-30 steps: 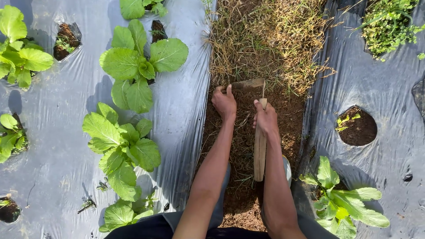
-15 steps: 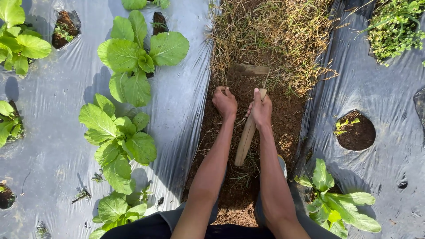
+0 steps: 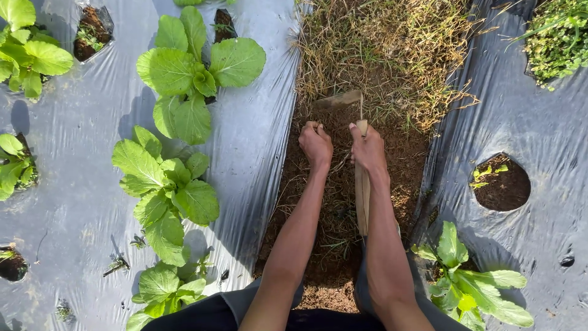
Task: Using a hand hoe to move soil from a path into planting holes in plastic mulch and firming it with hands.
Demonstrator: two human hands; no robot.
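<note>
wooden hoe handle (image 3: 362,190) gripped in closed r hand (image 3: 368,150); l hand (image 3: 316,144) fisted on soil (image 3: 318,202).

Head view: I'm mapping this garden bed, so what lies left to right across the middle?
Leafy green plants → grey plastic mulch → left hand → right hand on wooden handle → planting hole.

Wooden handle (image 3: 362,190) matt, pale; plastic mulch sheet (image 3: 257,141) glossy, wrinkled; soil (image 3: 331,184) crumbly

Greens, greys and browns around you

Your leafy plants (image 3: 184,79) are bright green, the plastic sheeting (image 3: 257,153) silvery grey, the soil (image 3: 331,202) reddish brown, the tool handle (image 3: 362,190) pale tan.
</note>
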